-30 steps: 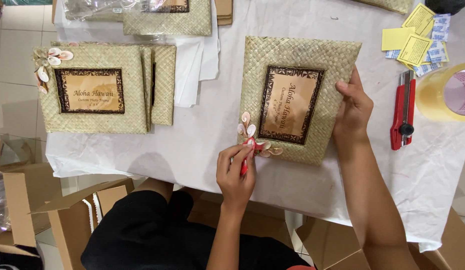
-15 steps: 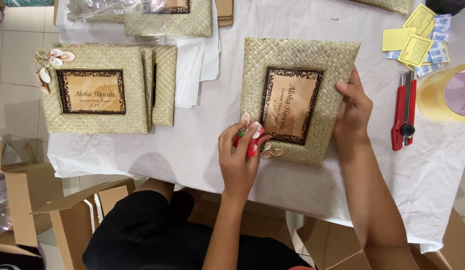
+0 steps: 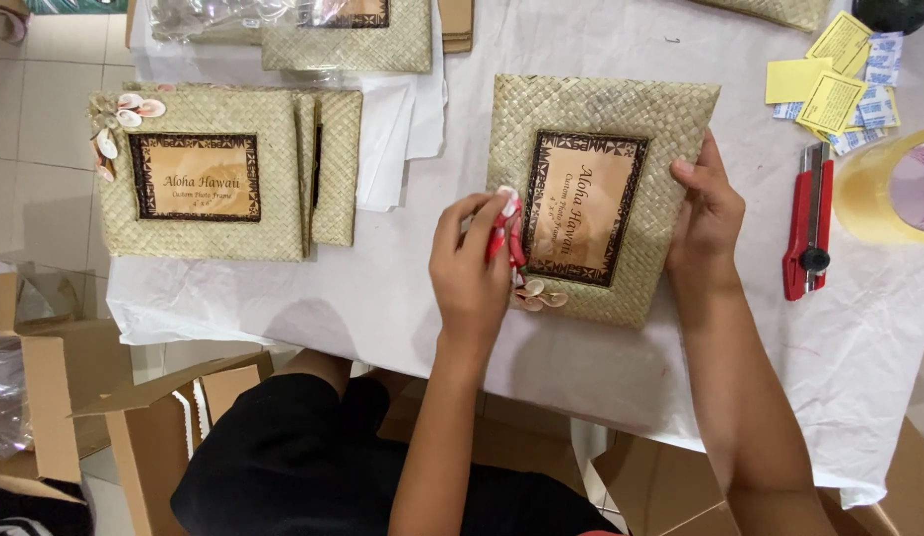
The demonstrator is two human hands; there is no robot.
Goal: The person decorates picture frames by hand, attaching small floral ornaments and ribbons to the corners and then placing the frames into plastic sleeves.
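Near the worktop's left edge lies a stack of woven frames (image 3: 218,171). At centre, the left hand (image 3: 472,268) pinches a red-and-white tool (image 3: 507,230) against one square woven frame (image 3: 599,194); the right hand (image 3: 708,213), fingers together, grips its edge. Rightward: one red cutter (image 3: 808,233).

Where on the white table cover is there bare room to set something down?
Bare cloth lies between the stack of woven frames and the left hand, and along the near edge below the red box cutter. The far right corner is crowded with yellow slips and a tape roll.
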